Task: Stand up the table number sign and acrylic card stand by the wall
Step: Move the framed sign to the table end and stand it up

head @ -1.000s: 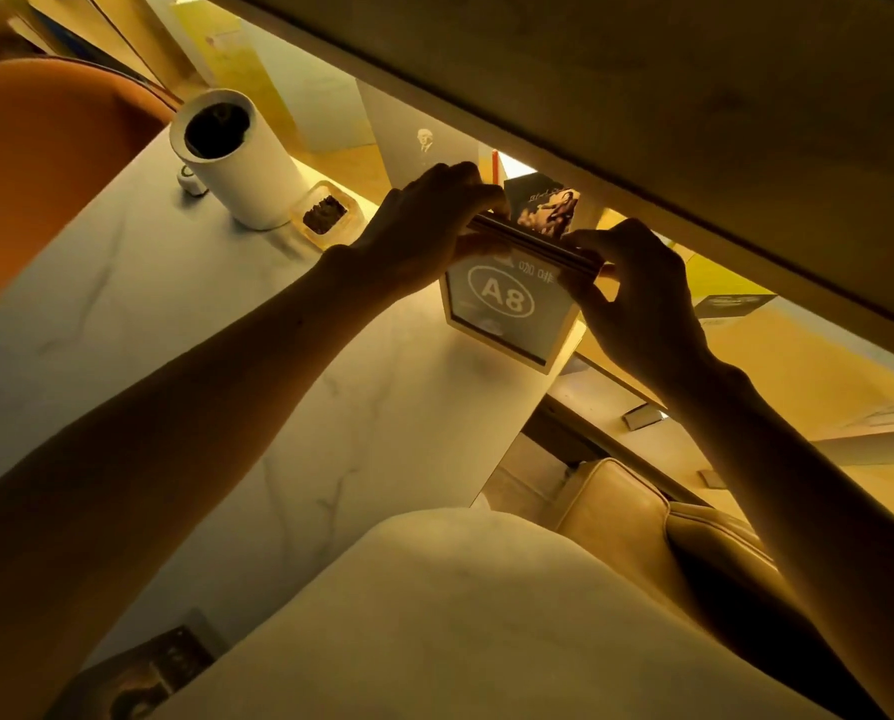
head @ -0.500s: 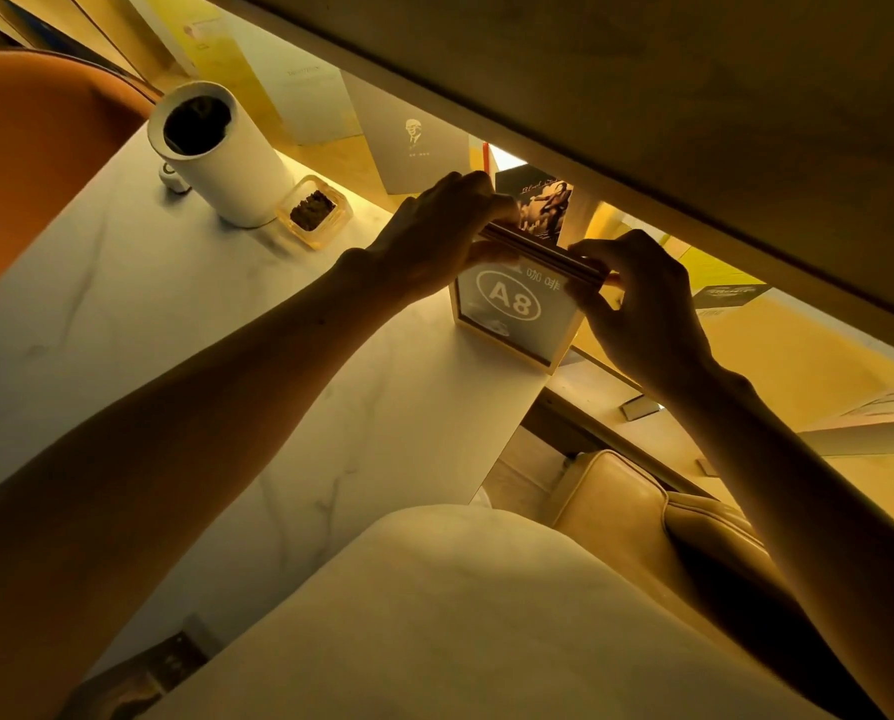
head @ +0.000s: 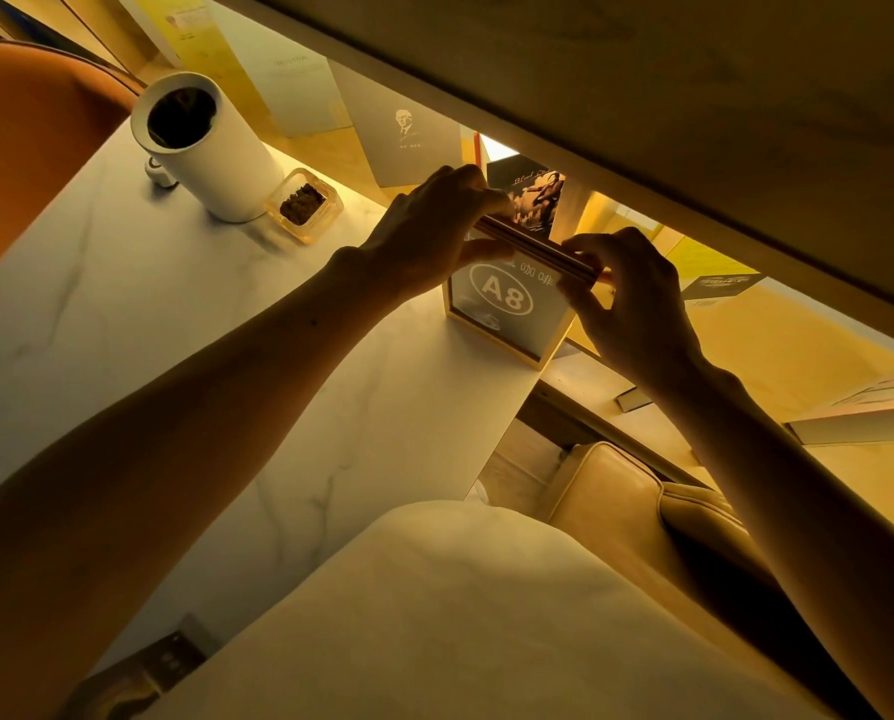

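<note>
- We find the table number sign (head: 507,309) standing upright at the far right corner of the white marbled worktop (head: 185,324), close against the lit wall ledge, at about 1 o'clock from the centre of the view.
- Its face reads "A8" inside an oval, set in a light frame; the bottom edge of the frame rests on the worktop.
- The left hand (head: 434,231) holds the left end of the sign's top edge; its grip is pressed together on that edge, thumb on the near face and fingers over the far side.
- The right hand (head: 637,304) holds the right end of the same top edge; its grip pinches the corner between thumb and fingertips.
- A dark printed card (head: 533,200) stands directly behind the sign at its 12 o'clock. We cannot tell whether it sits in the acrylic card stand; no clear holder can be made out.
- A tall white cylinder (head: 211,153) with a dark open top stands on the worktop at 10 o'clock from the sign, well apart from it.
- A small clear dish (head: 304,205) holding dark material sits just beside the cylinder, at its 4 o'clock, between cylinder and left hand.
- Pale and yellow cards (head: 408,142) lean against the wall at 11 o'clock from the sign.
- A cream cushioned seat (head: 616,491) lies below the worktop edge at 5 o'clock.
</note>
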